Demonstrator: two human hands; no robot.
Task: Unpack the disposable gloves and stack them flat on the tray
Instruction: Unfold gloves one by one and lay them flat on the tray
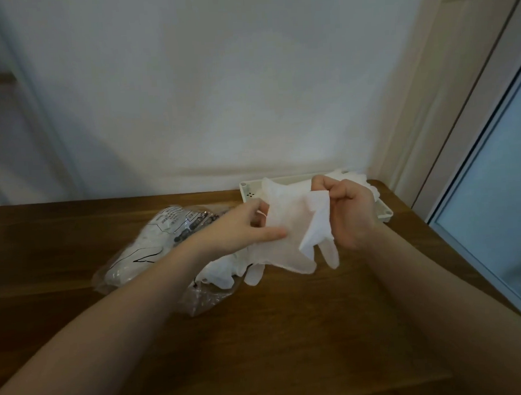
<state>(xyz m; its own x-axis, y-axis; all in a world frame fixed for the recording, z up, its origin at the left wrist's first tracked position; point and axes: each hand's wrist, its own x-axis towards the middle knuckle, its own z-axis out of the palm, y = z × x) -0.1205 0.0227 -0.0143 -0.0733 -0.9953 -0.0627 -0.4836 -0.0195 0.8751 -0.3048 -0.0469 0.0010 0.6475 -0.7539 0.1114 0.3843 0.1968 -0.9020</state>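
Pinching one glove (287, 223) by its cuff edges, my left hand (245, 225) and right hand (349, 213) clamp it taut above the bench (320, 330) to flatten it for the tray (385, 215) behind; the bag (153, 248) lies left.

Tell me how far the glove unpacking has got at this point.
Partly done. Some gloves already lie on the tray behind the hands, though how flat cannot be told. In hand: the left hand and right hand pinch one translucent glove above the table. Left: the open plastic bag still holds gloves, with several spilling from its mouth.
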